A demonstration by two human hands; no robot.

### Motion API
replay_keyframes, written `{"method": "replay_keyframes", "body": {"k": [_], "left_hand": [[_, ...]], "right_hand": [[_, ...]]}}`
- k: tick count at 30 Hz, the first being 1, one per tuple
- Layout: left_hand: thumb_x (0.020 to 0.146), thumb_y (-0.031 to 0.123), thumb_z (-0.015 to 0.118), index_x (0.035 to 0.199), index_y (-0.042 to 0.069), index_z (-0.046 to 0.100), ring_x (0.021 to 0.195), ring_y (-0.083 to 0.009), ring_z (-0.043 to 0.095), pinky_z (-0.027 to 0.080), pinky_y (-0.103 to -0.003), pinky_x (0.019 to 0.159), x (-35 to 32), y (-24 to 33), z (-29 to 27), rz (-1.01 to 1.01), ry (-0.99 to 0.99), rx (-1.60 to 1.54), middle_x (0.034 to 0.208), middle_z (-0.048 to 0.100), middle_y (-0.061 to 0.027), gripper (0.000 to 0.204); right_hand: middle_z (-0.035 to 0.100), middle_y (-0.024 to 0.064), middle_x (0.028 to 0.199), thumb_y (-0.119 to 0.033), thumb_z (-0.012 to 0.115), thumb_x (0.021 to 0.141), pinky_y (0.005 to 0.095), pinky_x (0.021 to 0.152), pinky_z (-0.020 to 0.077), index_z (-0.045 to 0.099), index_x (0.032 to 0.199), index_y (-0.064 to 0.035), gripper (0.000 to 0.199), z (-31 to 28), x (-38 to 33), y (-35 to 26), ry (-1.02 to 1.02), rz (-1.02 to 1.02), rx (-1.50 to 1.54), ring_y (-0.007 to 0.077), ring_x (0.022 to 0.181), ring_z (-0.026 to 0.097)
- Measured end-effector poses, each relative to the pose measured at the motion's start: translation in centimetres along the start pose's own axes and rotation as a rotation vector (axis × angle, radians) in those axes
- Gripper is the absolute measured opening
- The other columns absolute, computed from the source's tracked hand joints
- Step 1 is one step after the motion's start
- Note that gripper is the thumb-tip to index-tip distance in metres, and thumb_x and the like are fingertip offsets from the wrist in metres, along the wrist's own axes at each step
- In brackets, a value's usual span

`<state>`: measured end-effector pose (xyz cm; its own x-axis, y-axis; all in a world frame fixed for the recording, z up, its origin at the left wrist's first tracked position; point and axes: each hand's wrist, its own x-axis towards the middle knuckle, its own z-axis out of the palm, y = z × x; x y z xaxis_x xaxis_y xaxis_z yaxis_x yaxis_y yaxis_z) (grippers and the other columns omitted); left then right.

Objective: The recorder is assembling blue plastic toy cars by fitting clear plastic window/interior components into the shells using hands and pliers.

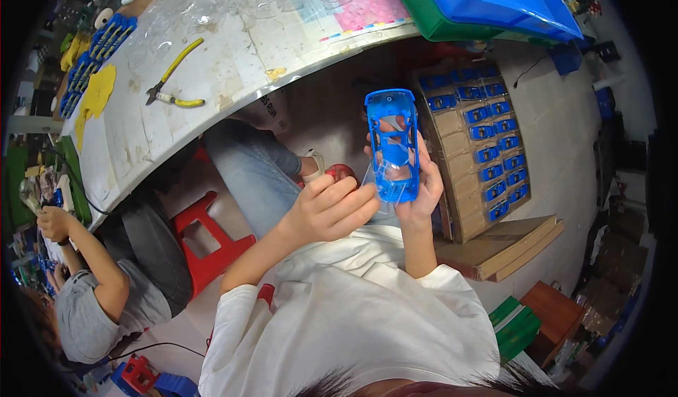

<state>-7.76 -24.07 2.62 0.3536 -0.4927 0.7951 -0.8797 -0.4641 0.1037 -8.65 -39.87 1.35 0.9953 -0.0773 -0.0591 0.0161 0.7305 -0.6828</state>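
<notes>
1. Head view: blue car shell (pixel 392 146) is just off centre at 2 o'clock, beyond the bench edge, long axis near 12–6.
2. State of hands: right hand (pixel 422 185) cradles the shell from beneath and its right side. The left hand (pixel 335 206) is curled narrow by a clear piece (pixel 372 181) at the shell's 7 o'clock end. Can't confirm a pinch, or whether that piece is seated or loose.
3. Drop risk: shell is over lap and floor, not the bench (pixel 236 40). If the right hand's grip slackens, nothing solid is right below.
4. Flex risk: roof pillars look thin. Pushing hard with the left hand while the right squeezes could bow or crack them.
5. Clear piece: could scratch, smear or skew if forced in crooked; bare fingertips are the likely cause. Hard to see if it falls.
6. Tray (pixel 455 165) of blue shells (pixel 487 155) sits between 2 and 3 o'clock, near the right hand. A swinging elbow could jolt it.
7. Pliers (pixel 171 74), 10 o'clock on the bench: apart from both hands, low risk.
</notes>
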Motion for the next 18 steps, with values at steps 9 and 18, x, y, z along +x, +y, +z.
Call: {"method": "replay_keyframes", "body": {"k": [9, 18], "left_hand": [[0.059, 0.009, 0.068, 0.084, 0.012, 0.062, 0.077, -0.0138, 0.050, 0.035, -0.028, 0.068, 1.3, -0.3, 0.1, -0.196, -0.001, -0.139, 0.088, 0.061, 0.0032, 0.026], [0.068, 0.016, 0.065, 0.089, 0.014, 0.065, 0.079, -0.0144, 0.049, 0.035, -0.028, 0.067, 0.2, 1.0, 0.8, -0.119, -0.027, 0.074, 0.091, 0.061, 0.0031, 0.021]], "right_hand": [[0.042, 0.0222, 0.124, -0.028, 0.042, 0.082, 0.0446, 0.091, 0.0420, 0.028, 0.128, 0.0026, 0.058, 0.2, -0.1, 0.1, -0.023, -0.097, -0.224, 0.0320, 0.109, 0.050], [0.045, 0.0229, 0.120, -0.028, 0.042, 0.082, 0.0441, 0.090, 0.0437, 0.027, 0.129, 0.0032, 0.059, 0.6, -0.4, 0.0, -0.057, -0.061, -0.193, 0.0315, 0.101, 0.055]]}}
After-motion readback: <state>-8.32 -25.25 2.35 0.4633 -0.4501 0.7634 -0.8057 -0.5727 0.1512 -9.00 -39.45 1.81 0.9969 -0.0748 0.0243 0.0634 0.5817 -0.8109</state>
